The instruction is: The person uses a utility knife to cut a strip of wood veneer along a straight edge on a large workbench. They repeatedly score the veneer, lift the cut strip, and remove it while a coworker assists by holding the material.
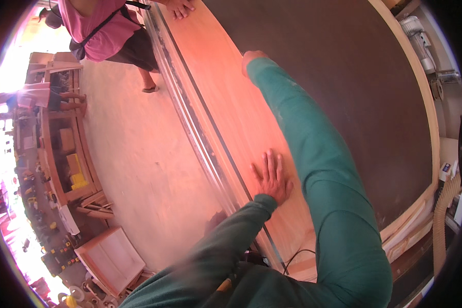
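My left hand [273, 179] lies open on a pale wooden board [210, 82], fingers spread. Farther forward, my right hand [252, 60] is curled at the board's edge beside a large dark panel [333, 61]; its fingertips are hidden, so what they hold cannot be made out. Along the board's left side runs a long metal rail [185, 113]. At the far end of the board, another person's hand [180, 9] rests on it.
A co-worker [105, 36] in pink stands beyond the rail. Another person [41, 97] is by a wooden shelving bench [77, 190] at left. A shallow wooden box [108, 251] sits lower left. A ribbed hose [443, 231] runs at right.
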Demonstrator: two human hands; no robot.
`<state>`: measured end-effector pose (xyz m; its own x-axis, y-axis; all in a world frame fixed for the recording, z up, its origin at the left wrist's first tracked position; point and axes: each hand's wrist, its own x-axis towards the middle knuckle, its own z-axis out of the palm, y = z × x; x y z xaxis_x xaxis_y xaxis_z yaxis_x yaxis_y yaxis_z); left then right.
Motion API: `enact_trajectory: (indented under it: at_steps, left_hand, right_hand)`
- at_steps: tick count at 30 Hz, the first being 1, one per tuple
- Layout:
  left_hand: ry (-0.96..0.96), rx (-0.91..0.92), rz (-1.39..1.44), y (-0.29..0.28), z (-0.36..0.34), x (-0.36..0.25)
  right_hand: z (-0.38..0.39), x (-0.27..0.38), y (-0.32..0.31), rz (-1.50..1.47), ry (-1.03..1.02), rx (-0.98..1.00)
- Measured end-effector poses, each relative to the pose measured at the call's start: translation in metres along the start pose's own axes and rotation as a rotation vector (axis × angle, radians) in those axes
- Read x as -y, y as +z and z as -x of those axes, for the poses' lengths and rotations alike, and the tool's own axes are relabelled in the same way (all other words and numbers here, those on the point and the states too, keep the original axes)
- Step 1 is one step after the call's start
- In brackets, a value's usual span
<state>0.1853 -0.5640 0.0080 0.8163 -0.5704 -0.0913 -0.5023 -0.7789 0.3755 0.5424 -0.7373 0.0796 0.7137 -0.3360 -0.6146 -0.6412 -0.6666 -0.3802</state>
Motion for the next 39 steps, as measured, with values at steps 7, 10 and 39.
enact_trajectory:
  at_steps: [7,10,39]
  left_hand:
    - [-0.009,0.023,-0.031,-0.011,-0.003,-0.008]
    - [-0.02,0.022,-0.08,-0.008,0.001,-0.008]
    - [-0.139,0.186,0.101,0.072,0.273,-0.174]
  right_hand:
    - [0.105,-0.09,0.029,0.134,-0.067,0.052]
    - [0.151,-0.133,0.048,0.145,-0.104,0.056]
    - [0.494,-0.378,0.156,0.138,0.043,0.114]
